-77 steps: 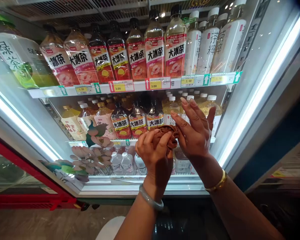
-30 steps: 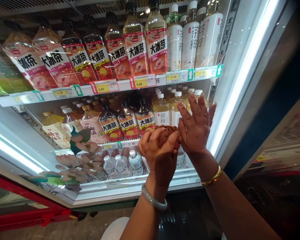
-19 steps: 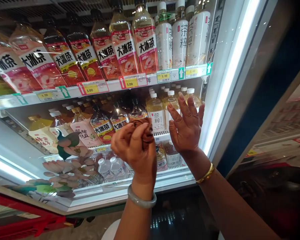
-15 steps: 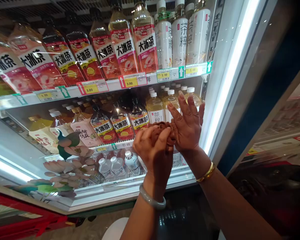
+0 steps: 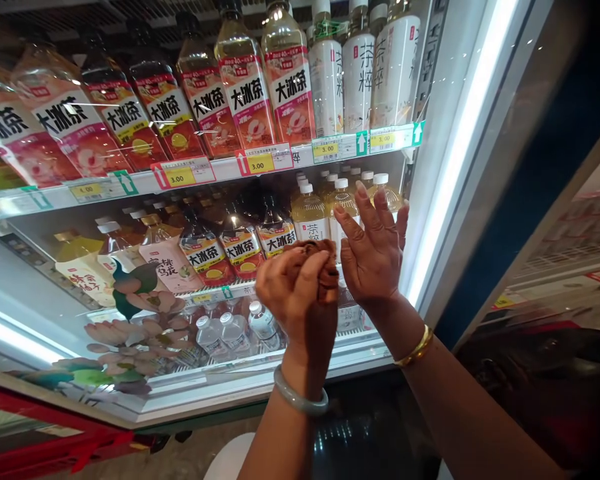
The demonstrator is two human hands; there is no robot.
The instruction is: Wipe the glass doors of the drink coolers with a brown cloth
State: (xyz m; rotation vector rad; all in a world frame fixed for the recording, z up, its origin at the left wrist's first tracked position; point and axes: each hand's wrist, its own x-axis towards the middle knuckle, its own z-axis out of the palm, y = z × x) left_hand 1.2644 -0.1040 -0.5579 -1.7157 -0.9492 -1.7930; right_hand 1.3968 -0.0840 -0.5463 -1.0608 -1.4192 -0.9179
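My left hand, with a grey bangle at its wrist, is closed around a bunched brown cloth. Just right of it, my right hand is held up with its fingers spread and holds nothing. A gold bracelet circles that wrist. The palm seems to lie flat against the glass door of a lit drinks cooler, in front of clear-bottled tea on the middle shelf. A small gap shows between the cloth and my right hand.
Large iced tea bottles line the top shelf above a price strip. Small water bottles stand at the bottom. A lotus decal covers the glass at lower left. A white round object is below, and a dark frame stands right.
My left hand has moved slightly left with the cloth, away from my right hand, opening a gap between them. My right hand has stayed almost in place.
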